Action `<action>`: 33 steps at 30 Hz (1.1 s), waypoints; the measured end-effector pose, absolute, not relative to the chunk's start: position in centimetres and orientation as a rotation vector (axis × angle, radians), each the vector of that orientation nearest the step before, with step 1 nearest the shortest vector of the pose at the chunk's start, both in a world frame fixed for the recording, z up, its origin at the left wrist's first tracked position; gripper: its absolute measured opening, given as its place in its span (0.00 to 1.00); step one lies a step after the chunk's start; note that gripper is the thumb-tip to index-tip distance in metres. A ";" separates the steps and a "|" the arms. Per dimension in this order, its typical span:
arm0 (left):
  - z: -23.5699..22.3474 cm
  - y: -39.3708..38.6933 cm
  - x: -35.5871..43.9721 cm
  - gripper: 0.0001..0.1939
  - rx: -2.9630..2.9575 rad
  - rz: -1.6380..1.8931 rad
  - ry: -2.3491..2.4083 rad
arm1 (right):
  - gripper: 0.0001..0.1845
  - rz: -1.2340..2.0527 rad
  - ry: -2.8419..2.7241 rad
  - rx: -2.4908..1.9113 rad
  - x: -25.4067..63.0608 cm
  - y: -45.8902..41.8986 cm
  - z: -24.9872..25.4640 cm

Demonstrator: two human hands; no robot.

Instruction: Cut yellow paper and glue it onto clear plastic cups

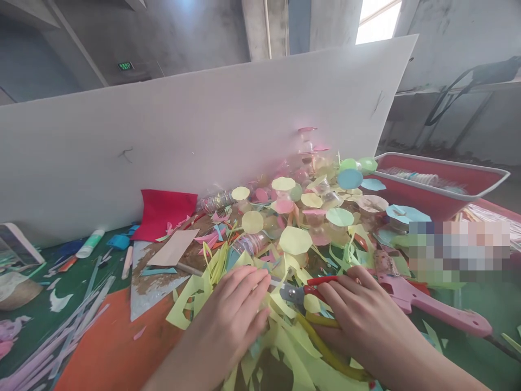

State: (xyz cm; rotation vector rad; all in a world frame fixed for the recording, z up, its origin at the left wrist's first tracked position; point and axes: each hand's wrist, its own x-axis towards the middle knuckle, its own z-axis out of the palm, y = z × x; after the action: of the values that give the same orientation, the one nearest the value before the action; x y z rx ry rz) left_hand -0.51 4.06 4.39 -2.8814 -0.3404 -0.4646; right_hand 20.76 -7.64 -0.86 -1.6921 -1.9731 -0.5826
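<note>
My right hand (354,307) is closed on a pair of scissors (293,294) with red on the grips, the metal blades pointing left. A yellow loop handle (325,353) shows under that hand; I cannot tell if it belongs to the same scissors. My left hand (238,304) is curled down over the pile at the blade end, fingers together, and what lies under the fingertips is hidden. Yellow paper scraps (285,347) surround both hands. Behind them are clear plastic cups topped with cut paper discs, such as a yellow disc (296,240).
A pink glue gun (435,309) lies at the right. Behind it stands a red bin (427,198) holding stacked cups. A white board (195,125) rises behind the pile. At left are red paper (165,213), orange paper (118,342), a glue stick (90,243) and purple strips (52,353).
</note>
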 end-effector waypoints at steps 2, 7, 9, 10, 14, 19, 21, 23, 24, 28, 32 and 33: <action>4.5 4.1 -0.7 0.19 -2.896 -0.449 -0.350 | 0.02 -0.582 -1.973 -1.694 20.8 -7.6 -0.8; 4.9 3.6 -0.9 0.21 -2.914 -0.364 -0.314 | 0.03 -0.634 -1.993 -1.696 20.8 -7.4 -1.1; 4.9 3.4 -0.8 0.19 -2.905 -0.320 -0.265 | 0.04 -0.627 -1.997 -1.705 20.7 -7.4 -1.3; 5.0 3.3 -0.7 0.18 -2.899 -0.309 -0.238 | 0.05 -0.621 -1.998 -1.713 20.6 -7.4 -1.3; 4.9 3.6 -0.8 0.18 -2.887 -0.350 -0.217 | 0.07 -0.595 -2.000 -1.725 20.5 -7.5 -1.5; 4.7 4.6 -1.2 0.21 -2.878 -0.464 -0.350 | 0.09 -0.624 -1.985 -1.723 20.7 -7.5 -1.0; 4.6 5.1 -1.4 0.22 -2.849 -0.482 -0.435 | 0.09 -0.660 -2.008 -1.709 20.8 -7.5 -0.7; 4.4 5.3 -1.5 0.23 -2.833 -0.495 -0.491 | 0.10 -0.697 -2.042 -1.686 20.9 -7.6 -0.4; 4.3 5.4 -1.5 0.23 -2.838 -0.491 -0.519 | 0.11 -0.714 -2.057 -1.676 21.0 -7.6 -0.3; 3.8 5.5 -1.6 0.24 -2.905 -0.421 -0.668 | 0.08 -0.738 -2.107 -1.627 21.1 -7.6 -0.2; 3.9 5.7 -1.9 0.22 -2.863 -0.495 -0.952 | 0.04 -0.698 -2.095 -1.609 21.4 -7.5 -0.5; 4.1 5.8 -2.1 0.21 -2.857 -0.511 -0.995 | 0.05 -0.676 -2.089 -1.617 21.5 -7.6 -0.5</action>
State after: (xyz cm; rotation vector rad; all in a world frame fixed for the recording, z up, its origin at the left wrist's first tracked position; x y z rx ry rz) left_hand -2.06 5.82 4.13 -2.8566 -0.9951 -0.5114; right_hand 21.50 -7.57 -0.53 -1.6172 -2.0891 -0.6762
